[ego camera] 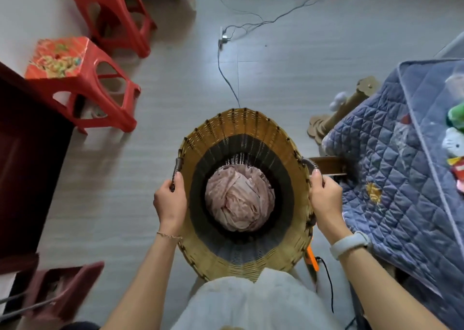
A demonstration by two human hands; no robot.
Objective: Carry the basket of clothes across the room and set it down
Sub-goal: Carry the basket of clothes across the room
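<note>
A tall woven basket [226,129], tan at the rim with a dark band lower inside, is held in front of me above the grey floor. Crumpled pink cloth [239,201] lies at its bottom. My left hand [170,201] is closed around the dark handle on the basket's left rim. On the opposite side, my right hand [325,199] grips the right handle; a white band sits on that wrist. The near rim of the basket touches my pale skirt.
Two red plastic stools [82,83] stand at the left, beside a dark wooden cabinet [27,159]. A cable and power strip [223,38] run across the floor ahead. A bed with a blue quilt [401,179] and soft toys is close on the right.
</note>
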